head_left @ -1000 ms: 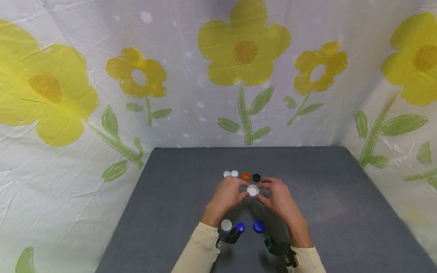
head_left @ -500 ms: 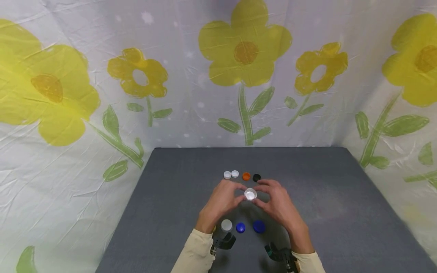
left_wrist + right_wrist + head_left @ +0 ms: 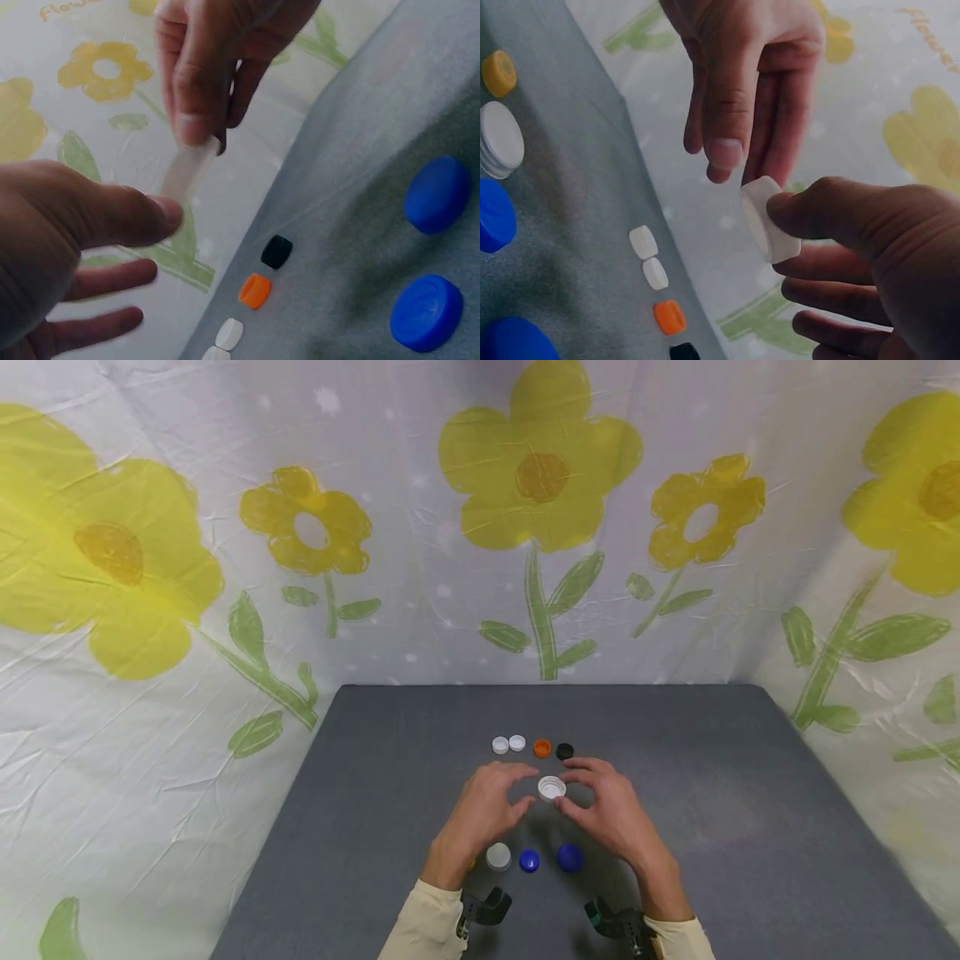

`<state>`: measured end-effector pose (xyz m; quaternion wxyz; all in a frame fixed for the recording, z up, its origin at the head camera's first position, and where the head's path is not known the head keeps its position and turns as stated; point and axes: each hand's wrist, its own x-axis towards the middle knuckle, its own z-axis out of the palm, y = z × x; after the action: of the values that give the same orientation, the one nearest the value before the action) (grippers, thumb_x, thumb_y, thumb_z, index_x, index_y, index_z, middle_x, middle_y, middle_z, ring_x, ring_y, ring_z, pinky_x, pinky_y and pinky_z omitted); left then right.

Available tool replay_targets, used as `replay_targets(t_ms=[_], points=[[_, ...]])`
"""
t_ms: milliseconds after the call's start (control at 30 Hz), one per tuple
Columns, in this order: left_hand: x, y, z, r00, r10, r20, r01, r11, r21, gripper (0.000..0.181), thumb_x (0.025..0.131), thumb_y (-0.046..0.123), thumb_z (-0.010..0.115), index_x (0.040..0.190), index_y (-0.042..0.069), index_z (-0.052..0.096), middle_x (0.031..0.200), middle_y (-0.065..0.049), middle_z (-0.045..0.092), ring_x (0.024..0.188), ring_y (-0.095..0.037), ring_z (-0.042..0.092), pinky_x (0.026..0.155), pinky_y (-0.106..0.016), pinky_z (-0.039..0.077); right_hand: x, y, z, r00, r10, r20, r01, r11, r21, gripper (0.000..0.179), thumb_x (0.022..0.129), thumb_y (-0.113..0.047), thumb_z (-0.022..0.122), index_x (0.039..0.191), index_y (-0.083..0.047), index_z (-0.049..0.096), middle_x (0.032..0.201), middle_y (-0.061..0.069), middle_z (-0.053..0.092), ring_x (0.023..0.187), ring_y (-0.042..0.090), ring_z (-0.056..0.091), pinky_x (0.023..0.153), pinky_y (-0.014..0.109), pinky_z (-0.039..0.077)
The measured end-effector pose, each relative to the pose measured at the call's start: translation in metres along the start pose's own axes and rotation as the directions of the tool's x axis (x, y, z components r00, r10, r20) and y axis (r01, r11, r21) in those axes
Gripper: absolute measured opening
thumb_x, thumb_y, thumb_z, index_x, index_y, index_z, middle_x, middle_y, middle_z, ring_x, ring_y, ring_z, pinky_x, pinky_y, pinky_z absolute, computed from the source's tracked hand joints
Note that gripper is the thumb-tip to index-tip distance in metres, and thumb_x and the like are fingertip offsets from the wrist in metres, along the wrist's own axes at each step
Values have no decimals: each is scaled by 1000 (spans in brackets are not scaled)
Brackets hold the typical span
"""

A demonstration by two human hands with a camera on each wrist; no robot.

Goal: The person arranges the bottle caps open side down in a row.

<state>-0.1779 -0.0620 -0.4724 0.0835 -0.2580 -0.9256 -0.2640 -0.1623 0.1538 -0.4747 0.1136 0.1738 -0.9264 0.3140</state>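
Note:
My right hand (image 3: 611, 806) pinches a white bottle cap (image 3: 552, 787) between thumb and fingers, its hollow side facing up toward the head camera. In the right wrist view the cap (image 3: 782, 241) is seen edge-on, raised above the table. Across from it is my left hand (image 3: 480, 806), thumb and fingers spread, with a small gap to the cap in the head view. A black cap (image 3: 565, 751) lies on the table just beyond the right fingertips.
Beyond the hands, an orange cap (image 3: 542, 747) and two small white caps (image 3: 508, 744) lie on the dark table (image 3: 375, 760). Nearer are a grey-white cap (image 3: 498, 857), two blue caps (image 3: 550, 859) and a yellow cap (image 3: 499, 73). A flowered cloth (image 3: 420, 635) hangs behind.
Both hands were at the white cap earlier; the left fingers have come off it and moved left. The cap, still in the right hand, has come slightly nearer.

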Motion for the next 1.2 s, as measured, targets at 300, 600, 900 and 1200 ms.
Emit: replay_targets(t_ms=[300,600,900,1200], points=[[-2,-3,3,973,145,-181,-163,983,-90,30,87,20,80,116,17,76,116,5,75,109,-13,68,96,-34,54,0,-1,-5,994,84,67,-95,978,188,29,93,-44,70,108,-19,77,135,0,64,130,29,57,101,56,48],[-3,-4,2,981,59,-185,-97,974,-203,21,91,26,76,111,18,78,107,6,77,100,-10,70,87,-32,57,0,-2,-4,991,123,56,-133,963,234,36,97,-49,63,108,-18,77,134,0,65,130,29,56,102,56,47],[-3,-5,-3,979,-166,-115,97,888,-450,16,92,26,75,105,18,79,98,7,77,88,-6,70,83,-37,59,2,-4,0,992,17,-124,2,989,147,32,85,-32,82,115,-22,74,134,0,64,129,27,56,102,56,48],[-4,-7,-8,956,-294,-15,237,796,-556,18,91,30,75,102,16,80,97,3,77,88,-12,72,80,-32,58,4,-11,7,984,-73,-165,91,990,107,53,77,-20,88,127,-24,69,135,-2,62,130,23,55,104,52,48]])
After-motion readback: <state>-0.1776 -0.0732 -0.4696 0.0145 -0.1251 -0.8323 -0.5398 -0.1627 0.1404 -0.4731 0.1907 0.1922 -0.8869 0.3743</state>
